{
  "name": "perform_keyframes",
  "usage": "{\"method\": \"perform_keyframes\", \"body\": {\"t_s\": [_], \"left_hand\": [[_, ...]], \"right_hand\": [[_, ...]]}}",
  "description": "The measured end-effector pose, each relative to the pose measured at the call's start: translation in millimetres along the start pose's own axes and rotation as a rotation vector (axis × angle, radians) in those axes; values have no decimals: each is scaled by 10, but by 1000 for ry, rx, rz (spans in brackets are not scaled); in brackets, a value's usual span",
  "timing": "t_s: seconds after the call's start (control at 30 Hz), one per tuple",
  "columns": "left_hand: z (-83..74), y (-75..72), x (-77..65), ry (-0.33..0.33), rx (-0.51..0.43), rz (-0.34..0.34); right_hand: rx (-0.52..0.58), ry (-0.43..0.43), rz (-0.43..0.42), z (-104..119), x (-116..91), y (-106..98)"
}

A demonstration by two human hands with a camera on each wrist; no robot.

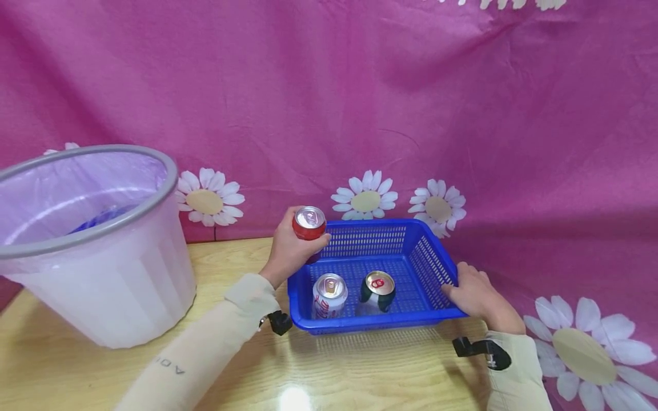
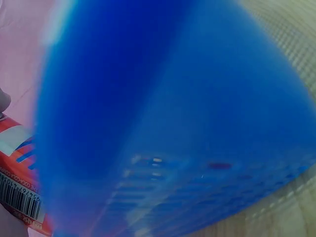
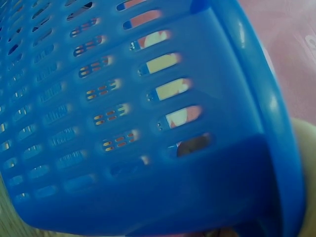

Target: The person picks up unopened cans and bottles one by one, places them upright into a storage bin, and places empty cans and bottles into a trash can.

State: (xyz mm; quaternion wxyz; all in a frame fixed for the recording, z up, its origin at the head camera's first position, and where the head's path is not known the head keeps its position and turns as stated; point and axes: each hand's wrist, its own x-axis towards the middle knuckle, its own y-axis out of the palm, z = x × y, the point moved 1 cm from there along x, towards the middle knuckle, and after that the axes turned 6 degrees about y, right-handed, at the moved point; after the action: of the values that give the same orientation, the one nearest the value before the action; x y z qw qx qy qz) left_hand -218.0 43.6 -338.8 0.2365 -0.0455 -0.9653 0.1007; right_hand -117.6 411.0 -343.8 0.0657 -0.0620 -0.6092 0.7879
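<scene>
A red cola can [image 1: 308,228] is gripped in my left hand [image 1: 291,249], upright at the back left corner of a blue plastic basket [image 1: 380,319]. In the left wrist view the can's red side [image 2: 15,163] with a barcode shows at the left edge. My right hand [image 1: 475,294] grips the basket's right rim, thumb over the inner side; its fingers under the rim are hidden. Inside the basket stand a white cola can [image 1: 330,297] at the front left and a dark green can [image 1: 377,291] with a red tab beside it. The basket's wall [image 3: 123,197] fills much of the right wrist view.
A large white bin [image 1: 128,279] with a grey rim and a thin liner stands on the left; something blue lies inside it. The wooden table [image 1: 247,371] runs under both. A magenta cloth [image 1: 298,103] with white daisies hangs behind.
</scene>
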Motion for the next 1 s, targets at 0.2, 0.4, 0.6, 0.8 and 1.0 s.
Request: {"method": "perform_keyframes", "body": {"t_s": [0.2,0.4,0.6,0.8,1.0], "left_hand": [[58,140,-50,-5,-10,51],[89,177,-85,-28,-7,83],[112,146,-68,-21,3,86],[112,144,-59,-28,13,101],[124,144,-98,-66,26,134]], "right_hand": [[-13,-20,3,-31,-10,2],[-14,-17,11,-69,9,3],[-5,-22,7,-35,43,15],[-7,-26,1,-30,46,5],[-14,-12,18,-42,44,21]]}}
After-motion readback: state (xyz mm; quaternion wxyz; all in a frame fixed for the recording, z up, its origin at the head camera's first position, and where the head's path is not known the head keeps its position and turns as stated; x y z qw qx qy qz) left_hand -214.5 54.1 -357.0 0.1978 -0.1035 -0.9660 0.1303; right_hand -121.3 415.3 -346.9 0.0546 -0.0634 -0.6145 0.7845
